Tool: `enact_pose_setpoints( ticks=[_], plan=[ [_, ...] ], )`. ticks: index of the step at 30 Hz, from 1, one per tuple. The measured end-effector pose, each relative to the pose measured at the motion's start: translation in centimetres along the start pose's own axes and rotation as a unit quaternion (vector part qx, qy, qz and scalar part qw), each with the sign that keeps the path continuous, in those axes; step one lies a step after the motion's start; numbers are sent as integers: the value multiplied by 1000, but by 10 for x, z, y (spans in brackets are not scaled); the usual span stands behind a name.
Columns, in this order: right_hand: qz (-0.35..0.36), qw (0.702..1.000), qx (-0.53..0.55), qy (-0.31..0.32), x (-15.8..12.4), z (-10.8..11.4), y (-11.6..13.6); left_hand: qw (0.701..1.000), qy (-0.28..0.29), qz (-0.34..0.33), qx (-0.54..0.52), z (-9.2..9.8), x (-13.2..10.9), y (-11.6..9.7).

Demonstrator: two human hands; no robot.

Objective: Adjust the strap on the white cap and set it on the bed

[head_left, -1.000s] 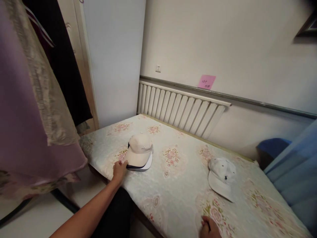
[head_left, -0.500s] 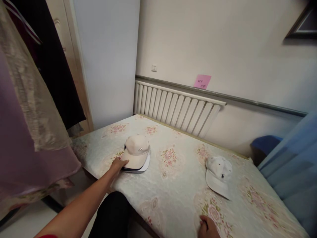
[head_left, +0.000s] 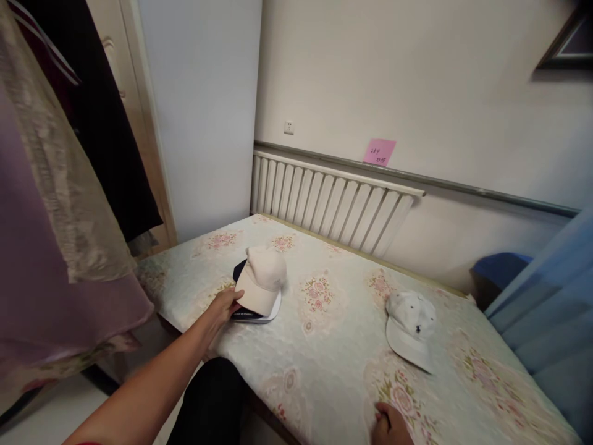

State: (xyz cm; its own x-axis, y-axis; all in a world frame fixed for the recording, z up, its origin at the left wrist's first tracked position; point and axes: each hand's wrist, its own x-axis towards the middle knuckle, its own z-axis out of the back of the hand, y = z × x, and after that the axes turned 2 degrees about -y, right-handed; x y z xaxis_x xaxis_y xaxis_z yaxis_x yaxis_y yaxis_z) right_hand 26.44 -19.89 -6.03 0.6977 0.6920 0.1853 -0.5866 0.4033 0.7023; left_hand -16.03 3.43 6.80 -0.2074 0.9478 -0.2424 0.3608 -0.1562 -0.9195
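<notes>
A cream baseball cap is tilted up over a small stack of caps, its brim pinched at the left edge by my left hand. Below it show a dark navy cap and the pale brim of a white cap, both lying on the bed. Apart from these, a white baseball cap with a small dark emblem lies to the right. My right hand rests by the near edge of the bed with fingers curled in; whatever it may hold is hidden.
The bed has a floral quilted cover. A white radiator runs along the wall behind it. Clothes hang at the left, a blue curtain at the right. A pink note is stuck on the wall.
My left hand has lifted and turned the cream cap slightly right, so more of the navy cap below shows. The right hand and the white cap at the right have stayed put.
</notes>
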Motion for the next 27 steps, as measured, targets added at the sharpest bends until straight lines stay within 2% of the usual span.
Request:
enact_pose_setpoints(
  ticks=[4,8,14,21,27],
  plan=[
    [10,1000,5,-8,0,0,0,995,74,41,-53,-16,-13,-2],
    [30,999,9,-11,1,0,-4,989,105,58,-83,-32,-32,1],
    [51,999,-15,7,1,-1,-6,977,159,83,-115,-53,-69,17],
    [70,997,1,-8,-5,2,2,948,246,134,-150,-79,-121,47],
    [96,995,6,-32,-7,3,6,917,288,185,-203,-95,-145,89]
  ],
)
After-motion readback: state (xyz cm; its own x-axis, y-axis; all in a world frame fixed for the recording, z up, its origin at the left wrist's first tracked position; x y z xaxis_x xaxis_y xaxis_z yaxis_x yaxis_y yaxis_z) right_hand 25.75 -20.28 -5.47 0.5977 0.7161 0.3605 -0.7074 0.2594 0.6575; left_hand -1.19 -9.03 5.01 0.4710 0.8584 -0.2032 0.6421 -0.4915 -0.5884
